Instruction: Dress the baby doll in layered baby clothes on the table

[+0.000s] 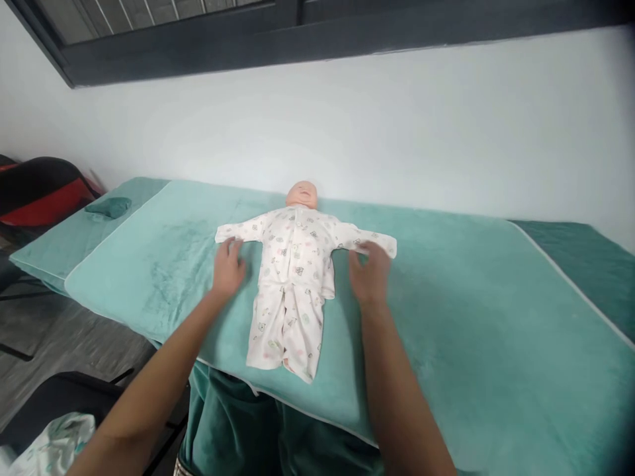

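A baby doll (301, 194) lies face up on a green massage bed (471, 297), its head toward the wall. White printed clothes cover it: a long-sleeved top (297, 241) with the sleeves spread out sideways, and trousers (285, 324) with the legs toward me. My left hand (229, 270) is at the cuff of the left-side sleeve, fingers slightly bent and apart. Just below the right-side sleeve is my right hand (371, 272), thumb and fingers apart, fingertips overlapping the fabric. Whether either hand touches the cloth, I cannot tell. The doll's hands are hidden by the sleeves.
A white wall (397, 132) stands behind the bed, below a dark window frame (223, 43). Black and red chairs (49, 198) are at the left. Lower left, a dark seat (64, 393) carries a white patterned cloth (62, 444). Green fabric (238, 423) hangs from the bed's front edge.
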Motion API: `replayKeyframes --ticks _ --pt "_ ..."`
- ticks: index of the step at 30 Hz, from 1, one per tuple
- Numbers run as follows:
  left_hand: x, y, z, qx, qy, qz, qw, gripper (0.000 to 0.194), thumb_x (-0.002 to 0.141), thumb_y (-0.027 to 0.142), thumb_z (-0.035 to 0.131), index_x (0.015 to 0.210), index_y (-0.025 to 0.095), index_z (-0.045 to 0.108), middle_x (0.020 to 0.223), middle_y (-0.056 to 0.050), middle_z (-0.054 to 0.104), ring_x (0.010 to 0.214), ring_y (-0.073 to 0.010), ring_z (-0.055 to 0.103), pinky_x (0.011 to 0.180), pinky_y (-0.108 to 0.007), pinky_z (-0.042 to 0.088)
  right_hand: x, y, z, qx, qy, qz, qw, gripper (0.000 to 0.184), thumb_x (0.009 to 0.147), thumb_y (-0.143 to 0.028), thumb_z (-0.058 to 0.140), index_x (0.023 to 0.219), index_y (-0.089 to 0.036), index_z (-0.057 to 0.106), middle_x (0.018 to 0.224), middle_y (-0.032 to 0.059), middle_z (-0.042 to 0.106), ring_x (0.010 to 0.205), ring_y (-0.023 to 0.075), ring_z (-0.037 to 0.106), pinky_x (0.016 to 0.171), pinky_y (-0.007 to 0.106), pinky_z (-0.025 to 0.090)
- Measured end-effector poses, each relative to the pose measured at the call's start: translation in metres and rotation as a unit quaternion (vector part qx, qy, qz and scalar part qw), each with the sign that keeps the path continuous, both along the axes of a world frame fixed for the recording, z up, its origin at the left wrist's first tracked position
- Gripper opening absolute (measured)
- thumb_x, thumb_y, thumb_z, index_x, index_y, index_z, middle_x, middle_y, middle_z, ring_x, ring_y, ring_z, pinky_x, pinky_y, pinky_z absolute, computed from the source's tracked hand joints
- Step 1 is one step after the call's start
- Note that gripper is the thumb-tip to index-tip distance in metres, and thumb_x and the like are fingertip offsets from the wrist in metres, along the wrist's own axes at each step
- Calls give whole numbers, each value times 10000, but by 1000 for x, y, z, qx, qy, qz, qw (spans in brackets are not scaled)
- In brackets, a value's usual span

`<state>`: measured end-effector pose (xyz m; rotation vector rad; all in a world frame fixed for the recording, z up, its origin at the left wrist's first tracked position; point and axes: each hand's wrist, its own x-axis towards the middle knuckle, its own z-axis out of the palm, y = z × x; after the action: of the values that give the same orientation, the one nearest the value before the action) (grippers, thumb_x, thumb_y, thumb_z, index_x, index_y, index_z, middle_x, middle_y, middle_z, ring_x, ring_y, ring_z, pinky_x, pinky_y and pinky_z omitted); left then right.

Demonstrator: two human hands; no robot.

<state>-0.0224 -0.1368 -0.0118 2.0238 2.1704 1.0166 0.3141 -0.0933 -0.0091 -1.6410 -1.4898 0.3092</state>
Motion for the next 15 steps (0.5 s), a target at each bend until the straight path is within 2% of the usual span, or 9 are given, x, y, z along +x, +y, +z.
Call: replayKeyframes --ticks 2,3,7,10,12,15 --pt "-24 19 6 -57 70 32 995 623 891 241 507 1506 189 420 1609 -167 333 1486 -330 315 1186 -530 297 10 13 -6 -22 -82 -86 993 497 942 -375 476 1338 -75 497 1438 284 479 1371 341 379 1107 435 293" --pt "-35 27 7 -87 95 28 991 625 930 305 478 1538 201 377 1624 -161 324 1493 -325 310 1194 -544 271 15 18 -9 -55 -112 -104 987 548 956 -389 466 1403 -73 451 1481 289 436 1397 352 348 1120 452 271" --pt "-65 45 5 -154 135 -9 979 665 992 506 342 1596 242 261 1628 -118 356 1513 -291 297 1225 -583 162 33 35 -14 -157 -202 -65 965 593 1014 -455 369 1520 -144 376 1538 248 397 1422 358 352 1133 515 247" --pt "-71 50 -2 -158 126 8 979 732 979 574 324 1610 215 224 1642 -110 331 1533 -284 261 1238 -565 140 46 42 -16 -190 -242 -56 950 642 1025 -506 319 1532 -113 358 1583 229 352 1478 345 289 1170 563 214" --pt "-70 51 -5 -150 117 27 981 739 975 577 325 1605 200 243 1641 -106 332 1536 -281 257 1244 -547 134 52 44 -19 -200 -256 -64 943 652 1018 -525 333 1496 -88 408 1589 214 358 1497 345 260 1187 582 206" --pt "-67 52 -7 -127 110 38 985 699 978 544 328 1586 200 296 1629 -97 358 1525 -281 279 1243 -550 141 53 41 -24 -182 -253 -92 946 616 1000 -489 397 1432 -57 483 1565 223 395 1487 366 284 1188 592 238"
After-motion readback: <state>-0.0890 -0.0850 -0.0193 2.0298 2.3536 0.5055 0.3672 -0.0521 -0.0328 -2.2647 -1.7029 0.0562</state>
